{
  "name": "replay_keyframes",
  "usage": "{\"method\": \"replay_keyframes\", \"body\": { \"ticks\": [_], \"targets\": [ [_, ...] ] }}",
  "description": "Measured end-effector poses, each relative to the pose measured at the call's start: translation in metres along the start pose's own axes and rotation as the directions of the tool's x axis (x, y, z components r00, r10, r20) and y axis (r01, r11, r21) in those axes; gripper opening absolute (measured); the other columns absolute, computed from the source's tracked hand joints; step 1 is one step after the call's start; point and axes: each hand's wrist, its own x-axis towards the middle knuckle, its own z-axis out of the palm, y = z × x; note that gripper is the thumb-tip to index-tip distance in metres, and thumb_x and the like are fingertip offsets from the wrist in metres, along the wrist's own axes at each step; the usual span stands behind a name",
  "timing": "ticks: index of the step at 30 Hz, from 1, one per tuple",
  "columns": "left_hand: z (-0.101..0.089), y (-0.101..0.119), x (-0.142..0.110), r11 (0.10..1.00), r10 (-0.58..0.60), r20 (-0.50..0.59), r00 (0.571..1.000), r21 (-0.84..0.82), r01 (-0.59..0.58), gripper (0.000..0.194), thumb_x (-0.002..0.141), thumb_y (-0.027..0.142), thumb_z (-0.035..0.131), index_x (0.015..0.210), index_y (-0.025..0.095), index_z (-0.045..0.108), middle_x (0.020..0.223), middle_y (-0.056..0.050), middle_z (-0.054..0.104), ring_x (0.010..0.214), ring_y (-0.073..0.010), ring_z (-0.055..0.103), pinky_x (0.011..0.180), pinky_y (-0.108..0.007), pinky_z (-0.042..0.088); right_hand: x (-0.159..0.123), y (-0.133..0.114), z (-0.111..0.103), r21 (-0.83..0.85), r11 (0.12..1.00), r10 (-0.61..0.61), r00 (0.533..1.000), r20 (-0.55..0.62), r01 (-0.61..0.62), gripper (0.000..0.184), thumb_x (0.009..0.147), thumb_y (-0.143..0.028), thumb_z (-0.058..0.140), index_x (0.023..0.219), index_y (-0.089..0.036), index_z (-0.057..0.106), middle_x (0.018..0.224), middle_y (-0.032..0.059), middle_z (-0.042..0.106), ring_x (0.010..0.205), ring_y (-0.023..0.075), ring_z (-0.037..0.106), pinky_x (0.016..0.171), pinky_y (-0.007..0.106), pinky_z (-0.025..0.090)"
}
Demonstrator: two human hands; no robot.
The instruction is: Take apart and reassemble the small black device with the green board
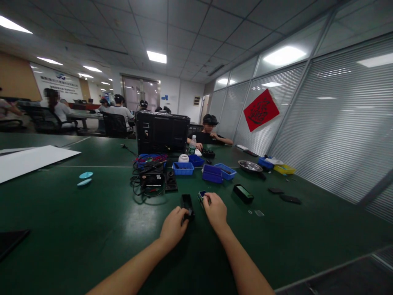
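Observation:
My left hand (174, 224) is closed on the near end of a black rectangular plastic housing (186, 200) lying on the green table. Its far end looks hollow; my fingers hide the rest. Just to the right, my right hand (216, 209) pinches a small circuit board (201, 196) with a green edge and a bluish top. Part of that board is covered by the fingers. Housing and board are close together but apart. Further right stands another black housing (243, 193) with a green panel inside it. A small ring (250, 212) and a clear flat piece (259, 213) lie near it.
Beyond my hands are blue bins (212, 173), a black device with tangled cables (152, 179), a metal bowl (250, 166) and a yellow tray (284, 169). A large black case (162, 133) stands behind. Another person (210, 133) sits across the table (101, 246).

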Motion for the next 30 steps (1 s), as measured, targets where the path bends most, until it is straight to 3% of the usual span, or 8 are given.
{"method": "replay_keyframes", "body": {
  "ticks": [6, 10, 13, 17, 24, 30],
  "targets": [
    [0.001, -0.002, -0.004, 0.996, 0.017, 0.056, 0.998, -0.088, -0.012, 0.032, 0.073, 0.015, 0.048, 0.103, 0.022, 0.052, 0.078, 0.001, 0.053, 0.074, -0.013, 0.05, 0.069, -0.024, 0.038, 0.003, 0.016, 0.014, -0.204, 0.979, 0.001, 0.994, 0.112, 0.021, 0.043, 0.076, -0.039, 0.052, 0.116, -0.021, 0.05, 0.106, 0.0094, 0.053, 0.099, 0.0235, 0.047, 0.081, 0.03, 0.037],
    [-0.004, 0.001, -0.005, 0.995, 0.012, 0.087, 0.996, -0.103, -0.003, 0.032, 0.072, 0.016, 0.048, 0.103, 0.023, 0.054, 0.084, -0.001, 0.054, 0.079, -0.0141, 0.051, 0.074, -0.025, 0.04, 0.004, 0.022, 0.025, -0.195, 0.981, 0.013, 0.989, 0.146, 0.016, 0.044, 0.075, -0.028, 0.053, 0.118, -0.02, 0.048, 0.108, 0.0096, 0.052, 0.099, 0.0224, 0.048, 0.085, 0.029, 0.036],
    [-0.009, 0.003, -0.007, 0.993, 0.012, 0.057, 0.998, -0.12, -0.005, 0.034, 0.072, 0.017, 0.049, 0.104, 0.024, 0.056, 0.097, -0.003, 0.052, 0.088, -0.0156, 0.051, 0.082, -0.028, 0.04, 0.011, 0.031, 0.024, -0.107, 0.991, 0.093, 0.98, 0.176, -0.075, 0.04, 0.077, -0.027, 0.049, 0.116, -0.018, 0.049, 0.107, 0.009, 0.056, 0.096, 0.0196, 0.052, 0.083, 0.026, 0.037],
    [-0.01, 0.001, -0.009, 0.99, 0.023, 0.018, 1.0, -0.14, -0.02, 0.037, 0.07, 0.016, 0.051, 0.105, 0.025, 0.057, 0.114, -0.004, 0.047, 0.102, -0.0177, 0.047, 0.093, -0.032, 0.037, 0.02, 0.043, 0.017, -0.079, 0.97, 0.243, 0.932, 0.268, -0.23, 0.035, 0.082, -0.034, 0.04, 0.112, -0.021, 0.051, 0.098, 0.0064, 0.062, 0.086, 0.0185, 0.058, 0.071, 0.026, 0.04],
    [-0.01, -0.003, -0.01, 0.992, 0.022, 0.03, 0.999, -0.127, -0.018, 0.039, 0.07, 0.016, 0.051, 0.108, 0.026, 0.055, 0.118, -0.004, 0.045, 0.105, -0.0176, 0.048, 0.094, -0.031, 0.036, 0.018, 0.046, 0.018, -0.199, 0.968, 0.187, 0.97, 0.154, -0.155, 0.047, 0.079, -0.048, 0.041, 0.114, -0.018, 0.051, 0.107, 0.0112, 0.055, 0.097, 0.0244, 0.051, 0.073, 0.031, 0.04],
    [-0.011, -0.001, -0.01, 0.992, 0.024, 0.048, 0.999, -0.125, -0.018, 0.039, 0.071, 0.017, 0.05, 0.109, 0.027, 0.054, 0.118, -0.004, 0.044, 0.105, -0.0167, 0.047, 0.094, -0.03, 0.036, 0.017, 0.045, 0.026, -0.152, 0.977, 0.176, 0.969, 0.173, -0.15, 0.048, 0.075, -0.038, 0.05, 0.118, -0.015, 0.049, 0.109, 0.0119, 0.054, 0.097, 0.0235, 0.052, 0.077, 0.029, 0.04]
  ]
}}
